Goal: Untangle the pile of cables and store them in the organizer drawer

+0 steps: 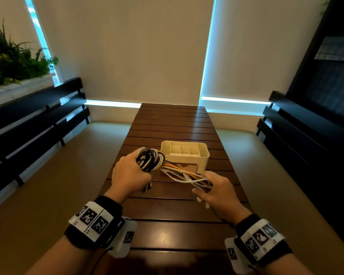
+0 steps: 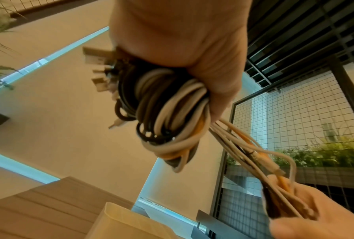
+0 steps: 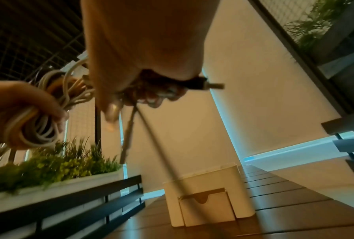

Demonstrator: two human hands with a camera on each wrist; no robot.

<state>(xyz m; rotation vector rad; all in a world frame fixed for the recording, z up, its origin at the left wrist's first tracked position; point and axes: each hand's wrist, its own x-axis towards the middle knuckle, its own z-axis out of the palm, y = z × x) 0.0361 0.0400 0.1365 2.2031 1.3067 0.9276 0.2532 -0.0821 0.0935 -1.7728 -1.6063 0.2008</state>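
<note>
My left hand (image 1: 130, 175) grips a coiled bundle of white, black and orange cables (image 1: 150, 159), held above the table just left of the organizer; the coil (image 2: 168, 116) fills my fist (image 2: 192, 56). Loose strands run from it to my right hand (image 1: 214, 188), which holds the cable ends (image 1: 199, 180). Plugs (image 3: 211, 86) stick out of the right fist (image 3: 143, 48) and a white lead (image 3: 127, 135) dangles. The cream organizer (image 1: 204, 155) stands mid-table with divided top compartments and its front drawer (image 3: 204, 208) slightly open.
A dark slatted wooden table (image 1: 173, 211) runs away from me. Black benches (image 1: 36, 120) flank both sides, with a planter of green plants (image 1: 10, 62) at the left. Roller blinds (image 1: 127, 46) hang at the far end.
</note>
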